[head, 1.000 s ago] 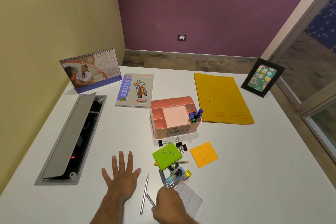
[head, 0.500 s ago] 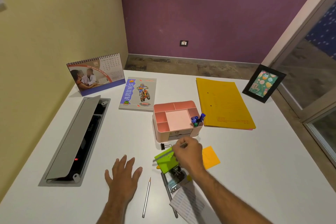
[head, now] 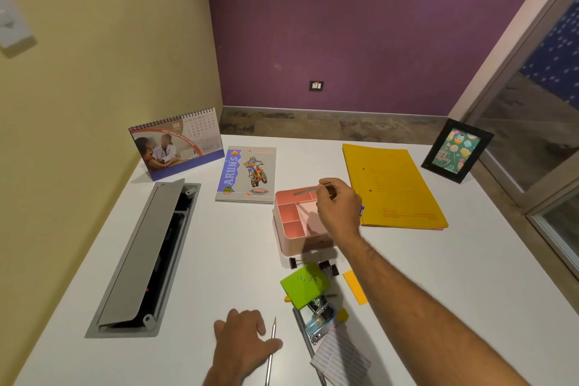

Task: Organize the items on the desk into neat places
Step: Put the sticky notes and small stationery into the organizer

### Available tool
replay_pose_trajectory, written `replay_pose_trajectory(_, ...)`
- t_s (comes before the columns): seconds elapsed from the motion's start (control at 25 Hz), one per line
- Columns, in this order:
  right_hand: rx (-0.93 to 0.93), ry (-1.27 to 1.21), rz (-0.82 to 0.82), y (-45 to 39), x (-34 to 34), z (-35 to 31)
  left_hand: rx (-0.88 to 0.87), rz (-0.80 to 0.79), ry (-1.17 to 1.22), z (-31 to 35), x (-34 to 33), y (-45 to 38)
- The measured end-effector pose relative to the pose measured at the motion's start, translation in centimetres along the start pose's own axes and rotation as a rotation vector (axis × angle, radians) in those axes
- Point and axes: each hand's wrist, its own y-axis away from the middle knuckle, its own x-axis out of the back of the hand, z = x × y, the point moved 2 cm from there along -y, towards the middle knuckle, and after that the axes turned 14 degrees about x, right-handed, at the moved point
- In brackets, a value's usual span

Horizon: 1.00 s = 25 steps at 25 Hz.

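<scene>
My right hand [head: 340, 207] hovers over the pink desk organizer [head: 289, 219] and is shut on a grey pencil [head: 308, 190] held nearly level above its back compartments. My left hand [head: 242, 346] rests on the white desk with fingers curled, its thumb touching a second grey pencil [head: 271, 351]. In front of the organizer lies a clutter pile: a green sticky pad [head: 304, 285], an orange sticky pad [head: 355, 290], black binder clips [head: 329, 268], a stapler [head: 319, 320] and a lined white pad [head: 340, 360]. My right hand hides the pens in the organizer.
A desk calendar [head: 180, 147] stands back left beside a notebook [head: 247, 174]. Yellow folders [head: 391, 185] and a black picture frame [head: 456, 150] sit back right. An open grey cable hatch [head: 141, 257] is set into the desk at left.
My right hand picked a pencil up from the near edge and carried it forward over the organizer. My left hand slid right and curled next to the other pencil.
</scene>
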Motion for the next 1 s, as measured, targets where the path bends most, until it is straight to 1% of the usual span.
replay_pose_trajectory(0.08,0.023,0.094,-0.081,-0.8,-0.6,-0.1,-0.022,-0.016,-0.018,-0.1,0.0,0.0)
replay_pose_trajectory(0.28,0.085,0.262,-0.284,-1.8,-1.8,0.7,-0.013,-0.052,-0.026,-0.2,-0.2,-0.4)
replay_pose_trajectory(0.36,0.083,0.293,-0.342,-2.4,-1.9,1.6,-0.004,-0.033,0.025,0.3,0.2,-0.5)
replay_pose_trajectory(0.48,0.061,0.298,-0.416,-3.3,-2.0,2.7,-0.008,0.048,0.235,1.4,1.2,-0.8)
replay_pose_trajectory(0.6,0.052,0.309,-0.5,-4.1,-2.1,3.5,-0.036,0.086,0.645,3.3,2.4,-0.8)
replay_pose_trajectory(0.68,0.054,0.343,-0.558,-4.5,-2.4,3.9,-0.068,0.177,0.79,5.0,4.2,-1.1)
replay_pose_trajectory(0.8,0.039,0.365,-0.625,-5.1,-2.9,4.4,-0.152,0.314,0.756,7.7,7.1,-2.2)
replay_pose_trajectory(1.0,0.018,0.355,-0.729,-4.9,-3.0,5.0,-0.223,0.39,0.706,11.2,10.2,-4.7)
